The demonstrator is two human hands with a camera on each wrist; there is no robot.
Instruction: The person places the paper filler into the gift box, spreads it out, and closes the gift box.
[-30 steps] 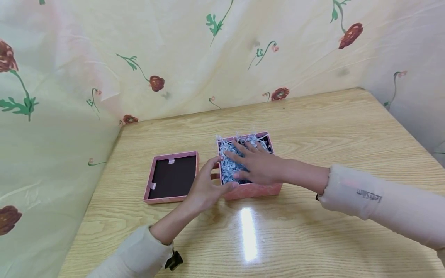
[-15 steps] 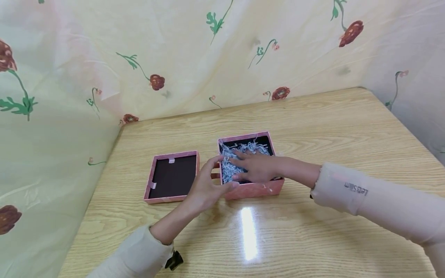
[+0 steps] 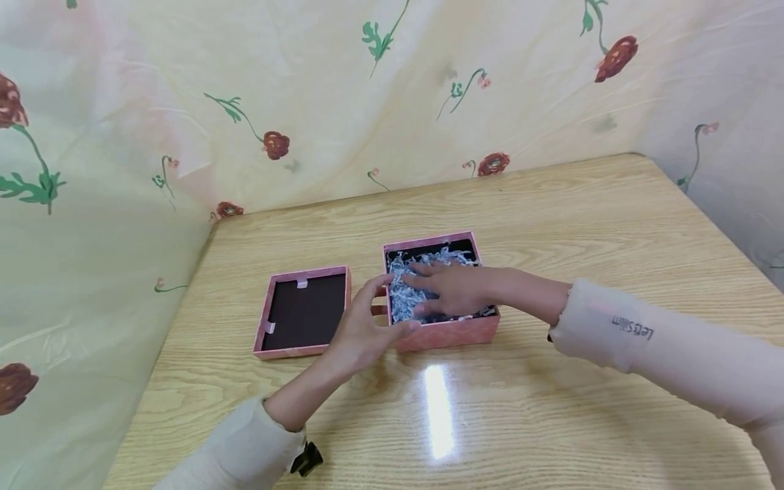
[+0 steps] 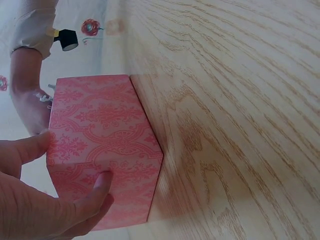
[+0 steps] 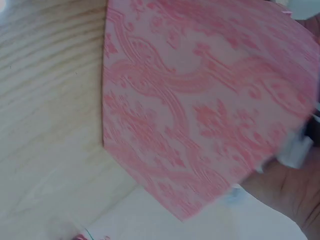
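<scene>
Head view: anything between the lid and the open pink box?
Only the left hand, gripping the box at its near left corner. The head view shows its fingers filling the narrow gap beside the lid; nothing else lies there.

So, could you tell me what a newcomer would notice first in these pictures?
Mid-table, a pink patterned box stuffed with pale shredded paper. The right hand presses flat on the shreds, while the left hand grips the box's near left corner. Its lid lies upturned just to the left.
</scene>
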